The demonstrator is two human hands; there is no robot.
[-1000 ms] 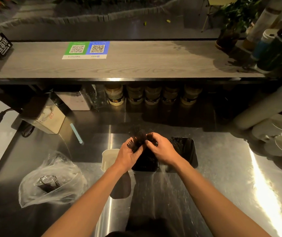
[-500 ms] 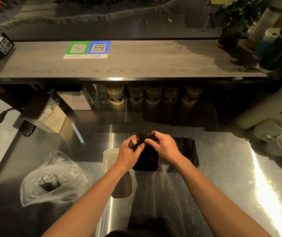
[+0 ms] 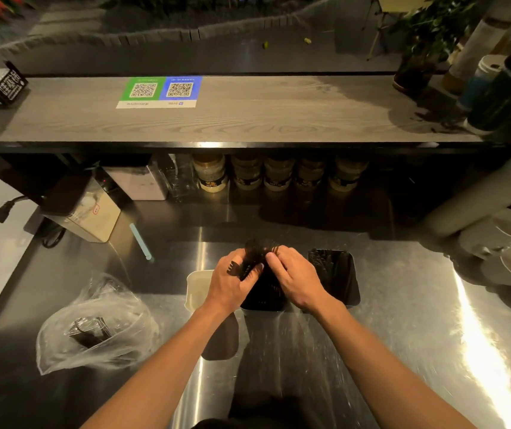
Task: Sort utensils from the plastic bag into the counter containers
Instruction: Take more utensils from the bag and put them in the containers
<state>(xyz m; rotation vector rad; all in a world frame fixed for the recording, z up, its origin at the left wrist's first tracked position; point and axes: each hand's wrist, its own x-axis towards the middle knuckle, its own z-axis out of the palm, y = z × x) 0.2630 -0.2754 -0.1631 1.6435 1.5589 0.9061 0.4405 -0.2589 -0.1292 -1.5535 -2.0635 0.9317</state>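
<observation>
both bare forearms reach forward and converge, left hand (image 3: 231,284) back up, fingers curled round a bunch of black plastic forks (image 3: 255,249), right hand (image 3: 299,281) just beside it, knuckles up, bent fingers pinching the same bunch, fingertips meeting left's

Dim, warm light comes from above and off to the right, laying a long hot glare streak down the steel counter (image 3: 477,351) and a thinner one up its middle. Under the wooden ledge (image 3: 248,122) the jars (image 3: 279,173) sit in deep shadow. The black utensils (image 3: 255,253) are lost in the dark. Straight edges bow like a fisheye, and the near corners smear.
</observation>
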